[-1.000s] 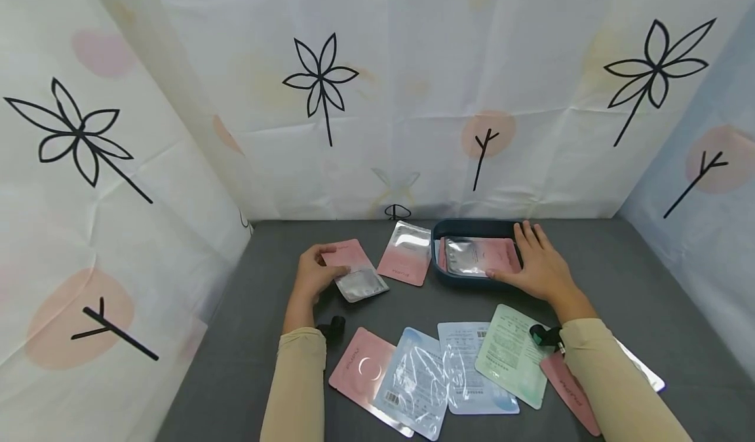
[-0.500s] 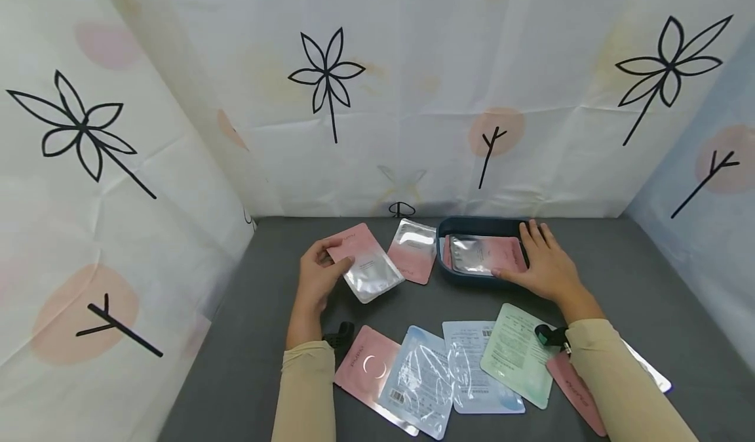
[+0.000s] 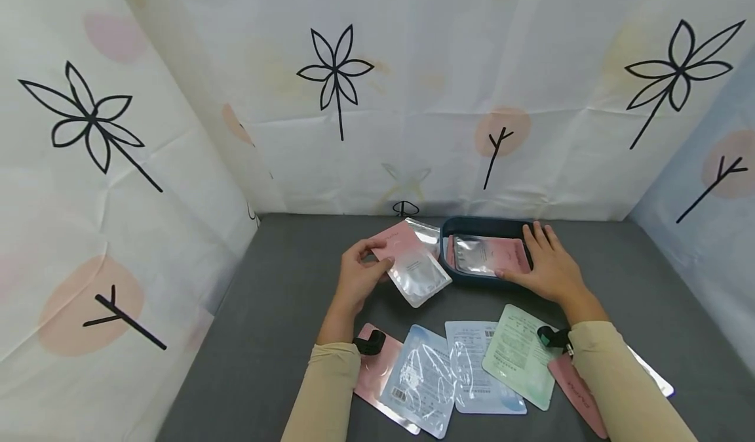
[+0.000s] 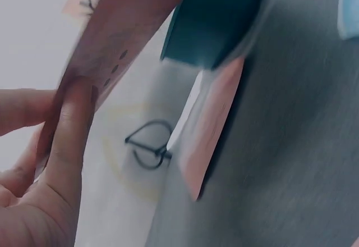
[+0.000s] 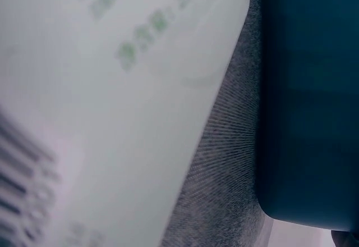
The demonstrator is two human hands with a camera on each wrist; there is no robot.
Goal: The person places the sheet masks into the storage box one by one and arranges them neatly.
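My left hand point(image 3: 360, 275) pinches a pink and silver sheet mask sachet point(image 3: 415, 268) by its left edge, thumb on one face and fingers on the other. In the left wrist view the sachet point(image 4: 120, 39) stands tilted, clear of the table. It partly covers a second pink and silver sachet point(image 3: 429, 233) lying beside the dark blue box point(image 3: 480, 281). Inside the box lie pink and silver sachets point(image 3: 501, 254). My right hand point(image 3: 548, 268) rests on the box's right end, fingers spread and fairly straight, thumb over the front rim; the right wrist view shows the box wall point(image 5: 308, 101) but no fingers.
Along the near side of the grey table point(image 3: 259, 337) lie a pink sachet point(image 3: 374, 380), two light blue ones point(image 3: 421, 380) point(image 3: 486, 370), a green one point(image 3: 522, 357) and another pink one point(image 3: 578, 393) partly under the right sleeve. A patterned cloth point(image 3: 413, 88) hangs behind.
My left hand has lifted its sachet and carried it right toward the box, over the sachet lying there. My right hand stays on the box; the head view has shifted slightly.
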